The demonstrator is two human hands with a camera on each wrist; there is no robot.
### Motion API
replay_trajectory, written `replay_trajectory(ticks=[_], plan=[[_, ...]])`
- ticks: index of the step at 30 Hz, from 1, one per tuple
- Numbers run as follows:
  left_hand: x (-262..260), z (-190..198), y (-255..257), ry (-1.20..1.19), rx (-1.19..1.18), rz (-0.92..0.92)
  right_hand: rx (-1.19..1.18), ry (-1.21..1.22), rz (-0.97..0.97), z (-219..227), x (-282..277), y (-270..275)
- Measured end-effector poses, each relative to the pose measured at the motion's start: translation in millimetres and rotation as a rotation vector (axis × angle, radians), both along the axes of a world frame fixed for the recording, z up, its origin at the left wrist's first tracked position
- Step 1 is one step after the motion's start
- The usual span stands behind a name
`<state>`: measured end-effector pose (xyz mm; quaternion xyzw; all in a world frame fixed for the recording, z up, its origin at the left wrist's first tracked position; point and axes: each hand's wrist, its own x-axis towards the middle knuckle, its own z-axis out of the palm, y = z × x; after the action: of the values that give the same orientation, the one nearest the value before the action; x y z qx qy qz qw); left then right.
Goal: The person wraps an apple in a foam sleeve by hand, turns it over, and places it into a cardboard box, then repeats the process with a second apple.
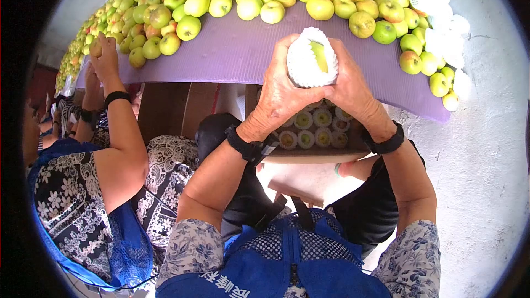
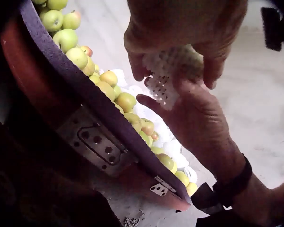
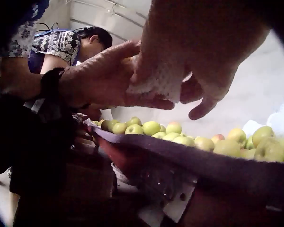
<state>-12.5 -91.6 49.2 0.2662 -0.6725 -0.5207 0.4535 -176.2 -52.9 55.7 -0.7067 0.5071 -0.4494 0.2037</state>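
A yellow-green apple point(image 1: 319, 57) shows through the open top of a white foam net sleeve point(image 1: 298, 72), held up over the near edge of the purple-covered table. My left hand point(image 1: 280, 85) grips the sleeve from the left and my right hand point(image 1: 353, 83) from the right, with the thumbs coming together below it. In the left wrist view, the foam net point(image 2: 163, 78) is seen between the fingers of both hands. The right wrist view has the netting point(image 3: 163, 85) partly hidden behind dark, shadowed fingers.
Many loose apples point(image 1: 273, 12) are heaped along the table's point(image 1: 232, 49) far side. White foam nets point(image 1: 441, 27) pile up at the right by the wall. Below the table edge, a box point(image 1: 309, 157) contains netted apples. Another person's hand point(image 1: 105, 58) holds an apple at left.
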Motion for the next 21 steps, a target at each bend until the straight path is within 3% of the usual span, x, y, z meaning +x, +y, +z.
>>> replay_trajectory(ticks=[2,6,9,10,12,19,21], plan=[[0,-3,-4,-0.001,0.005,0.029,-0.023,0.195,0.022,11,-6,1],[1,-2,-11,-0.018,-0.001,0.072,0.005,0.107,0.077,36,-22,5],[-1,-3,-10,-0.038,0.013,0.093,-0.155,0.044,-0.043,54,-25,13],[-3,-4,-9,-0.039,0.026,0.102,-0.153,0.042,-0.047,54,-24,15],[-6,-3,-7,-0.081,-0.011,0.123,-0.275,0.268,-0.003,53,-25,18],[-13,-1,1,-0.308,-0.090,0.093,-0.231,0.277,-0.042,34,-26,21],[-14,-1,2,-0.338,-0.131,0.098,-0.349,0.463,-0.066,38,-26,22]])
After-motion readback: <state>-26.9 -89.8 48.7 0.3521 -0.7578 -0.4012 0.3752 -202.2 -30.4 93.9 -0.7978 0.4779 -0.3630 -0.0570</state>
